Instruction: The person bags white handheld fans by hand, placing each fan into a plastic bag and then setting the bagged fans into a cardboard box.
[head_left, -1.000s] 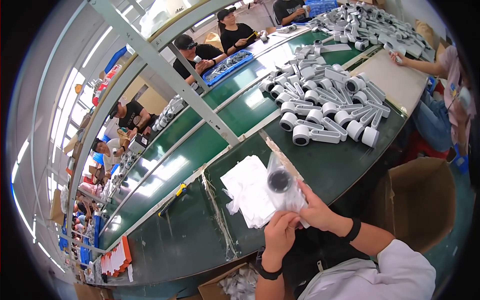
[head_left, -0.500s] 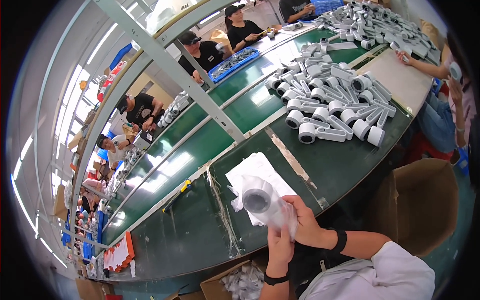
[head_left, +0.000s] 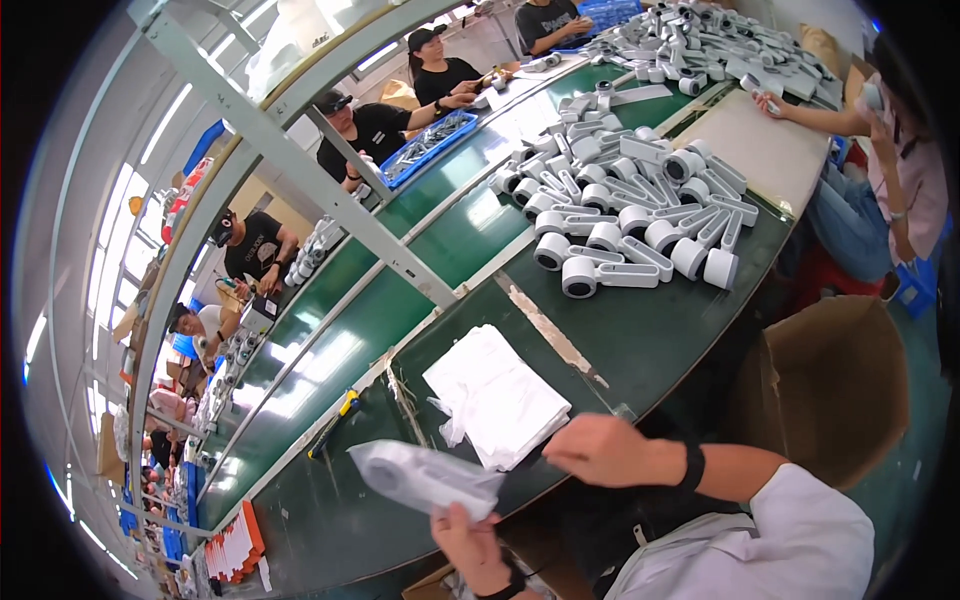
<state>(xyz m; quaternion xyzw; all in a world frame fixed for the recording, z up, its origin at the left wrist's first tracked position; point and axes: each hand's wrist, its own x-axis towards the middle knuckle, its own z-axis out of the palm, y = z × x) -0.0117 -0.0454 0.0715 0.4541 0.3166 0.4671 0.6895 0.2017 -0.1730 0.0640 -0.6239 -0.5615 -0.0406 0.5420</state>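
My left hand [head_left: 470,548] is closed round the lower end of a clear plastic bag [head_left: 425,482] with a white round-headed device inside. The bagged device tilts, its head toward the left, over the front of the green bench [head_left: 330,505]. Motion blurs it slightly. Apart from it, my right hand [head_left: 612,450] hovers by the near corner of a stack of white plastic bags [head_left: 500,395]. Its fingers are curled together, and nothing shows in them. A crumpled clear edge sticks out from the stack's left side.
Several loose white devices with slotted handles [head_left: 625,225] are heaped to the right. A yellow-and-black cutter [head_left: 335,422] lies left of the bags. An open cardboard box [head_left: 835,385] stands at the right. Co-workers sit across the bench and at the far right. A metal frame [head_left: 300,160] crosses above.
My right hand has let go of the bagged device. My left hand has carried it left and toward me, turning it on its side. The view has shifted slightly.
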